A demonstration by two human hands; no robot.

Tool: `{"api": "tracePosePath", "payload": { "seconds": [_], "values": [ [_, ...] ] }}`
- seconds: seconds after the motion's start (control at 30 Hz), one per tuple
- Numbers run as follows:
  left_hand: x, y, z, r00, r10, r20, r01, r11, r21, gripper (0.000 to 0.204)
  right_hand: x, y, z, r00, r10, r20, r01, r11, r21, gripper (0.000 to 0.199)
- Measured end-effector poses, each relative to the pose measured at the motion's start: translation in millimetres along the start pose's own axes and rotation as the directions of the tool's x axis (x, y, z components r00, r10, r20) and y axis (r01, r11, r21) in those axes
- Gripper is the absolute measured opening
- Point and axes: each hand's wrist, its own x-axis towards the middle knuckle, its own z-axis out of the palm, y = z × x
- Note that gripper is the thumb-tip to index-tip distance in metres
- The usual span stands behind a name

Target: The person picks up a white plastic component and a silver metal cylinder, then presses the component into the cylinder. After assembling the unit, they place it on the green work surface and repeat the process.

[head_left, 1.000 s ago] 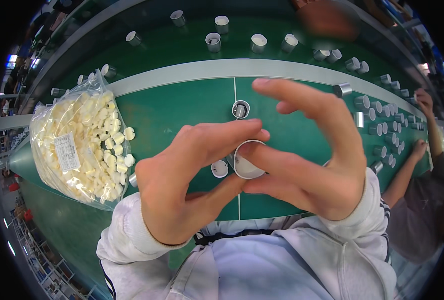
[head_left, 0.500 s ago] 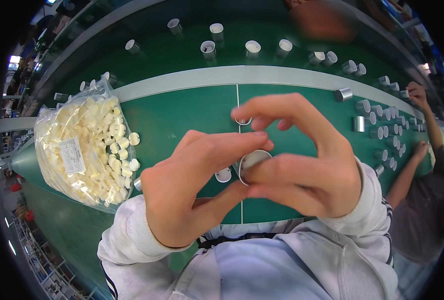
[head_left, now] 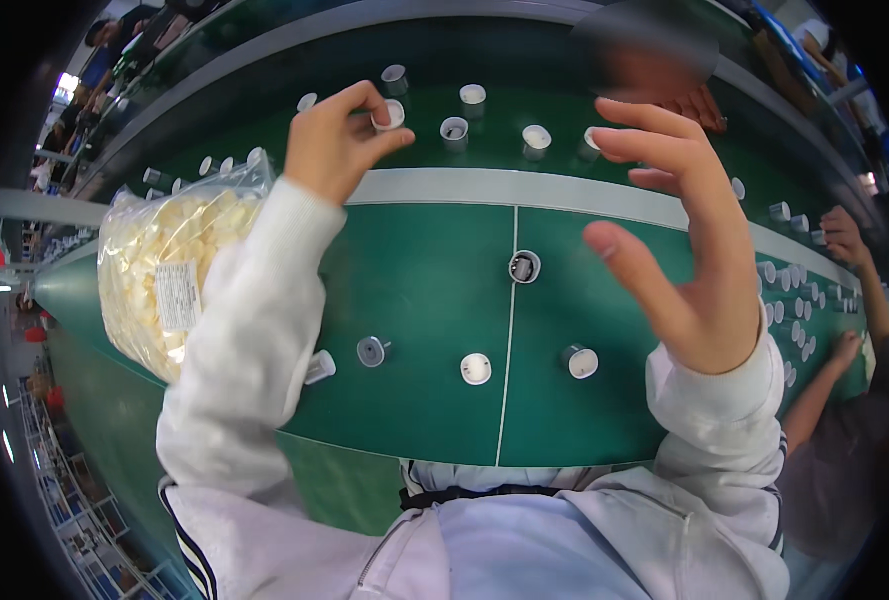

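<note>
My left hand reaches over the far belt, thumb and fingers closed round a small round cup with a white inside or lid. Apart from any cup on the near table, my right hand is raised with its fingers spread and nothing in them. Below and between my hands, an open metal cup with dark parts inside stands on the green table. Nearer to me are two white-topped cups, a grey cup and a pale cup lying tilted beside my left sleeve.
A clear bag of cream-coloured plastic pieces stands at the left, partly behind my sleeve. Several metal cups are on the far belt beyond a pale rail. At the right, a co-worker's hands are near many more cups.
My hands have parted from the cup they worked on together at the centre. The left has gone out to the far belt with a cup; the right has moved right and opened.
</note>
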Motion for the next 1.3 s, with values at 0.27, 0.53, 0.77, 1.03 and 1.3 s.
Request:
{"api": "tracePosePath", "payload": {
  "seconds": [0.27, 0.53, 0.77, 1.03, 1.3],
  "values": [
    [34, -71, 10, 0.994, -0.063, 0.089, 0.023, 0.919, 0.393, 0.024, 63, 71, 78, 0.973, -0.106, 0.207, 0.142, 0.976, -0.165, 0.029],
    [-52, 29, -88, 0.988, 0.148, -0.041, -0.140, 0.978, 0.157, 0.030, 108, 115, 162, 0.879, 0.033, 0.476, 0.235, 0.838, -0.492, 0.016],
    [-137, 33, -45, 0.977, -0.075, -0.199, 0.072, 0.997, -0.021, 0.046, 99, 20, 122, 0.814, -0.337, 0.472, 0.344, 0.936, 0.075, 0.013],
    [-216, 21, -60, 0.759, -0.510, -0.404, 0.243, 0.798, -0.551, 0.049, 99, -36, 204, 0.800, -0.343, 0.493, 0.100, 0.885, 0.454, 0.039],
    [-234, 20, -45, 0.688, -0.602, -0.405, 0.293, 0.741, -0.604, 0.042, 66, -20, 279, 0.624, -0.390, 0.677, 0.485, 0.873, 0.055, 0.034]
  ]
}}
